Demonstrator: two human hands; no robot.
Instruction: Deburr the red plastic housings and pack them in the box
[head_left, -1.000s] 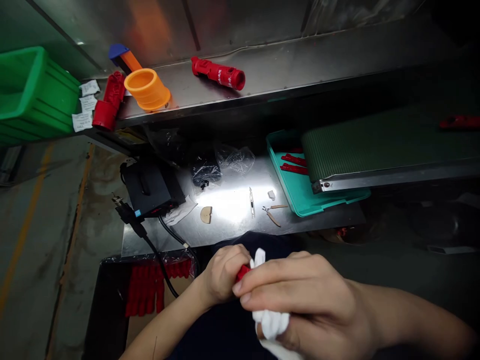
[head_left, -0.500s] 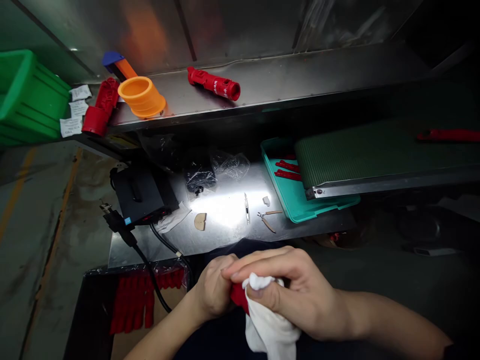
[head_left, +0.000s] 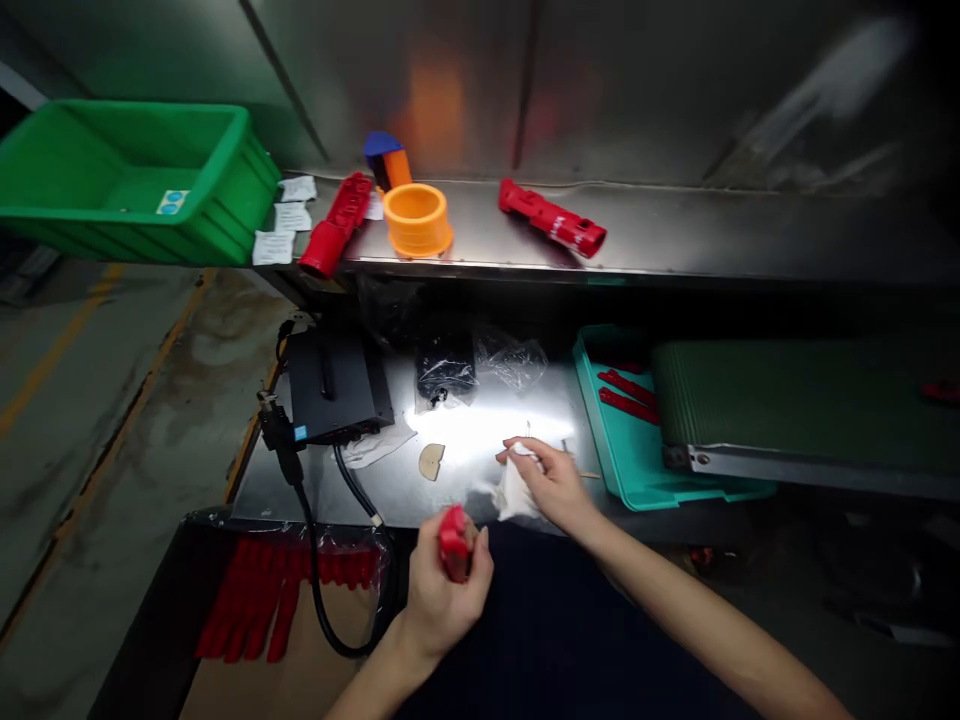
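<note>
My left hand [head_left: 442, 590] is closed around a red plastic part [head_left: 454, 543], held upright in front of my body. Most of that part is hidden by the fingers. Over the front of the metal bench [head_left: 390, 485], my right hand [head_left: 551, 485] grips a white cloth [head_left: 516, 492] that hangs down from the fingers. Just beyond it, tweezers [head_left: 528, 428] lie partly covered. A pair of pliers [head_left: 590, 474] shows only a little of its handle beside the wrist. To the left of the cloth rests a tan half-round piece [head_left: 431, 461].
A teal tray [head_left: 637, 495] with red strips sits under the end of a green conveyor belt [head_left: 787, 390]. A black power box [head_left: 326, 390] with a thick cable stands left. Red parts fill a box [head_left: 277, 690] below. The shelf [head_left: 675, 225] bears a green bin [head_left: 247, 200] and an orange ring [head_left: 416, 220].
My hands have come apart. The right one has moved forward to the bench with the cloth, while the left keeps the red part. The view has shifted left.
</note>
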